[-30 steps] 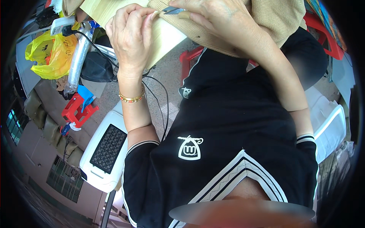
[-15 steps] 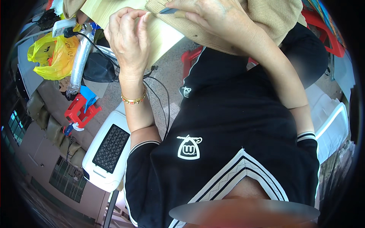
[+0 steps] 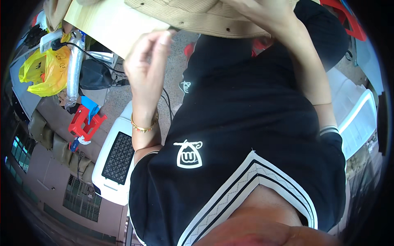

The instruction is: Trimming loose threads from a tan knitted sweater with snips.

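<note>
A tan ribbed knit garment (image 3: 193, 16) lies across the far part of the view, over a pale wooden tabletop (image 3: 102, 24) and toward my lap. Small dark specks dot its near edge. My left hand (image 3: 147, 61), wearing a gold bracelet, is raised just off the garment's near-left edge. Its thumb and fingers come together in a pinch; something tiny and dark shows at the tips, too blurred to name. My right hand (image 3: 262, 14) rests over the garment at the top of the view. Its fingertips are cut off, so what they hold is hidden.
At the left stand a yellow plastic bag (image 3: 45, 71), a clear-wrapped roll (image 3: 76, 69), a black bag (image 3: 95, 74) and a red stool (image 3: 86, 123). A white case with a black grille (image 3: 118, 158) is beside my left elbow. A white plastic chair (image 3: 355, 119) is at the right.
My left hand has drawn back toward me from the knit. The garment now sits higher in view, and the blue-bladed tool my right hand held is out of sight. The whole view has shifted.
</note>
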A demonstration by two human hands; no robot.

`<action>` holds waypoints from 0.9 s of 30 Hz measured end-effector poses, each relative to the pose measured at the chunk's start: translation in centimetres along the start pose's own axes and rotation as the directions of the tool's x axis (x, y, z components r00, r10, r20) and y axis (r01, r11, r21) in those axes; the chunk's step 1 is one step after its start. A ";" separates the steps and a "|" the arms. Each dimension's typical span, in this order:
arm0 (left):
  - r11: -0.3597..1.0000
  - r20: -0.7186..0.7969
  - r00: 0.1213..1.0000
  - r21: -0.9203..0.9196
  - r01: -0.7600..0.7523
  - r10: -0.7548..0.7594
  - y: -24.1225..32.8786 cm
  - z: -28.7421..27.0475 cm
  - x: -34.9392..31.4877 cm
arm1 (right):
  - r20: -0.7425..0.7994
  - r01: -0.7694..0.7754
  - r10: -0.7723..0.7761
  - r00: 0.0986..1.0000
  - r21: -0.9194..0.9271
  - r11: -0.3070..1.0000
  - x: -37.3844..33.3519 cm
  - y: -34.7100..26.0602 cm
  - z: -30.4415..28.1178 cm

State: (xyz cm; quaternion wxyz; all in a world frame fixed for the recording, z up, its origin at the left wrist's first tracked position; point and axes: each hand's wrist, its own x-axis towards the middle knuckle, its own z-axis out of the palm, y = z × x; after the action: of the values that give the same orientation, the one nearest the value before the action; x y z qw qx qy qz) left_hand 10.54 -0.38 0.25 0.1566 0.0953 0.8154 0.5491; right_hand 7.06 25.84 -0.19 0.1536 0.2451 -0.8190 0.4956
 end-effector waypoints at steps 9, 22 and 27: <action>0.713 0.160 0.921 -0.591 0.377 -0.355 -2.2 3.9 -1.0 | 0.116 -0.121 0.122 0.986 -0.011 0.993 -3.4 -2.6 -1.3; 0.739 -0.004 0.960 -0.640 0.212 -0.280 -2.4 5.1 -0.4 | -0.105 0.206 -0.228 0.968 -0.190 0.960 -4.7 1.1 4.7; 0.737 -0.036 0.954 -0.643 0.207 -0.299 -2.6 5.5 -0.6 | -0.080 0.183 -0.198 0.977 -0.165 0.969 -4.6 0.7 4.6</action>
State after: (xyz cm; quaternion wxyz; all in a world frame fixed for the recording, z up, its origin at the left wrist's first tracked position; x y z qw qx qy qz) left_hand 13.10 3.15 -4.00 0.1966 -0.1125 0.5971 0.7695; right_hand 10.41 23.22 -5.10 0.2585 0.2859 -0.8197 0.4238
